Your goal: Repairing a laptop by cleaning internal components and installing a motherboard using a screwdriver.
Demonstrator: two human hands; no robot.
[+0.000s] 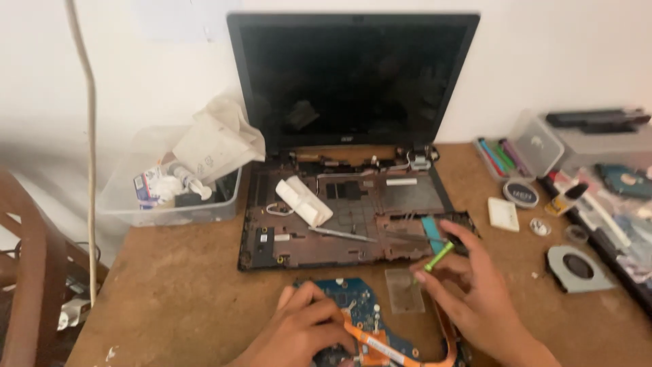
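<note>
Matt rough wood table; glossy laptop screen; copper heat pipe; clear plastic bin.

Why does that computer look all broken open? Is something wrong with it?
The laptop has no keyboard cover, so its bare insides show. Its blue circuit board lies outside on the table, under the left hand. The right hand holds a green tool.

Soft, even indoor light, slightly dim and warm. The whole view is mildly blurred. Faint reflections show on the dark screen; shadows are weak.
</note>
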